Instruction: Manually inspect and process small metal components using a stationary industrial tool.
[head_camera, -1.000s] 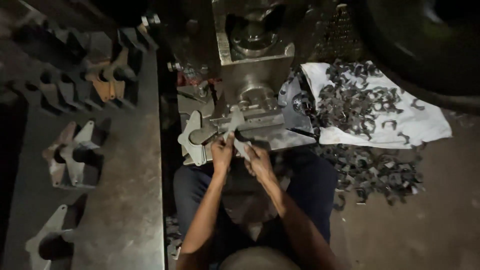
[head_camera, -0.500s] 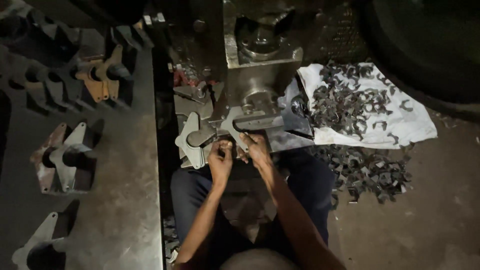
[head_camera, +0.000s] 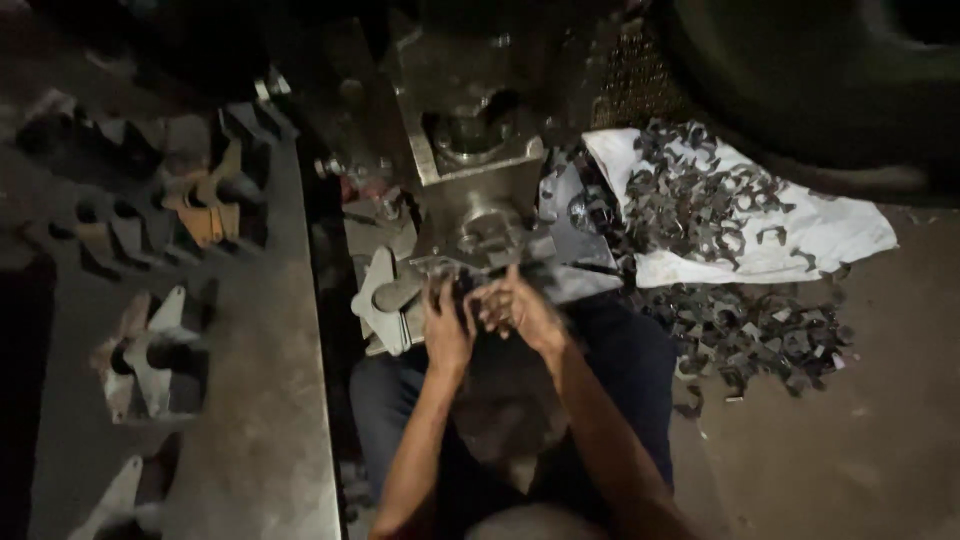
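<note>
Both hands have drawn back from the press (head_camera: 470, 190); left hand (head_camera: 447, 325) and right hand (head_camera: 520, 308) curl together, contents indiscernible.

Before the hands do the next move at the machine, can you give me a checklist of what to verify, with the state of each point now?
1. Both hands at the front of the metal machine: ok. The left hand and the right hand are close together there.
2. A part held between the fingers: cannot tell, the spot is dark and blurred.
3. Fingers away from moving machine parts: cannot tell.
4. Supply of small metal pieces near the right hand: ok, a heap lies on the white cloth.
5. Floor on the right tidy: not ok, loose pieces lie spread beside the cloth.
6. Metal brackets on the left bench away from the hands: ok.
</note>
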